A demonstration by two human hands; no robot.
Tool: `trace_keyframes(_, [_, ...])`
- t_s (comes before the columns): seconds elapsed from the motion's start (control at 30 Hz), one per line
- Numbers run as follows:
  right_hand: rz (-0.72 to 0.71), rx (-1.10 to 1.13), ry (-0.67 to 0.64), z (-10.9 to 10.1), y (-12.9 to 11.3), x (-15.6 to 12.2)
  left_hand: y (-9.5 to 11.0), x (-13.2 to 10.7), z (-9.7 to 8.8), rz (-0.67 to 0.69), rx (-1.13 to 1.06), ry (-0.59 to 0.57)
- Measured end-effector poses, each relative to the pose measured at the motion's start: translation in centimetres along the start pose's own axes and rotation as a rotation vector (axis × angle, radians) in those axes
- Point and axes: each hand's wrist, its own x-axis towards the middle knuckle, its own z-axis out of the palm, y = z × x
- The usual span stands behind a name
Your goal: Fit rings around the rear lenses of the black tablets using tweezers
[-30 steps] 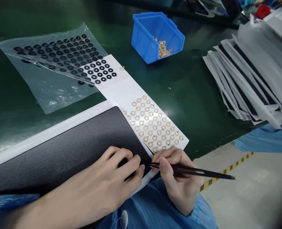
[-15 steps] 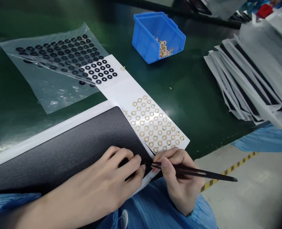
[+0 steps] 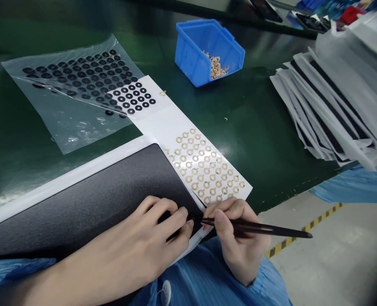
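My left hand (image 3: 144,244) lies over the right end of a dark, textured panel (image 3: 112,182). Its fingers are bent and a little apart, with the fingertips pressed down near the panel's corner. Pinched in my right hand (image 3: 241,238) is a pair of black tweezers (image 3: 277,230). Their tips point left and meet the panel's corner beside my left fingertips; whether anything sits between the tips is too small to tell. Next to the panel, a white backing sheet (image 3: 163,119) carries rows of tan ring stickers (image 3: 212,165) and, farther up, black rings (image 3: 134,95).
A clear film (image 3: 89,131) partly covers the black rings. The blue bin (image 3: 191,63) behind holds small tan pieces (image 3: 218,68). Stacked white sleeves (image 3: 341,102) with dark panels stand at the right. The green table (image 3: 239,144) ends above a floor with yellow-black tape (image 3: 306,229).
The tweezers' arms have closed closer together, and their rear end has swung slightly up and left. My left hand stays almost in place. The view has shifted a little.
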Motion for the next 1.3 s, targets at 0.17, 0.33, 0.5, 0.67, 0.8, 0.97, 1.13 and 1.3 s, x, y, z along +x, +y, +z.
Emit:
trace_keyframes(0.17, [-0.023,-0.036,0.04,0.08,-0.2,-0.24,0.07,-0.06,-0.05,-0.001,-0.005,0.003])
trace_keyframes(0.33, [-0.013,-0.06,0.02,0.09,-0.51,-0.03,0.05,-0.02,-0.01,-0.003,-0.001,0.001])
trace_keyframes(0.5, [0.006,-0.07,0.006,0.12,-0.59,0.0,0.04,-0.12,0.13,-0.007,-0.007,0.001])
trace_keyframes(0.67, [0.023,-0.054,0.001,0.23,-0.59,-0.1,0.08,-0.15,0.13,-0.002,0.001,-0.005])
trace_keyframes(0.8, [0.018,-0.057,-0.005,0.18,-0.55,-0.05,0.06,-0.08,0.13,0.002,0.006,-0.007])
trace_keyframes(0.97, [0.015,0.01,-0.028,0.01,-0.35,-0.06,0.01,-0.07,0.09,0.0,-0.001,-0.004])
trace_keyframes(1.13, [-0.024,0.018,0.025,0.08,-0.21,-0.2,0.06,-0.12,-0.05,0.01,0.001,-0.001])
trace_keyframes(1.3, [-0.021,-0.04,0.021,0.06,-0.21,-0.37,0.15,-0.03,-0.11,0.0,-0.005,-0.018])
